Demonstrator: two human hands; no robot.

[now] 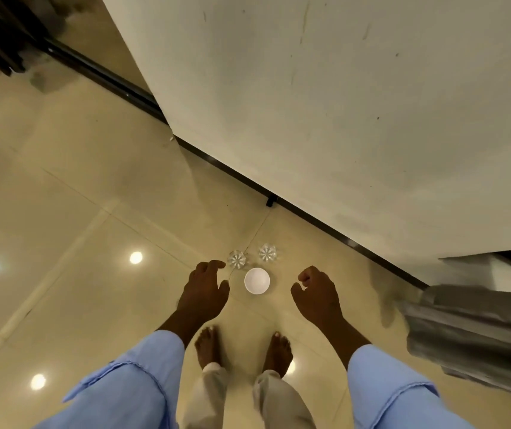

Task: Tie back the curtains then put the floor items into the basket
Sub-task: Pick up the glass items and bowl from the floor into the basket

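I look down at the floor (62, 196), which is of glossy cream tiles that reflect round ceiling lights. Three small items stand on it in front of my bare feet (207, 345), in a tight triangle. The bowl (257, 280) is white, round and plain, seen from above so that its inside shows empty. At 11 o'clock from the bowl stands a clear glass (236, 259), and at 1 o'clock from it a second glass (267, 252); both are transparent with a star-like cut pattern in the bottom, and both stand upright. The two glasses are just beside the bowl and near each other, not touching as far as I can tell.

My left hand (206, 289) hangs at 9 o'clock of the bowl, its fingers loosely bent and holding nothing; the fingertips reach close to the first glass, but I cannot tell if they touch it. My right hand (316, 292) hangs at 3 o'clock of the bowl, apart from it, with the fingers curled inward and the thumb out, also holding nothing. Both arms wear light blue sleeves (381, 388).

A pale wall (340, 103) with a dark skirting runs from 10 o'clock to 3 o'clock behind the items. At 4 o'clock, at the frame edge, hangs a grey curtain (470, 329) in shiny folds.
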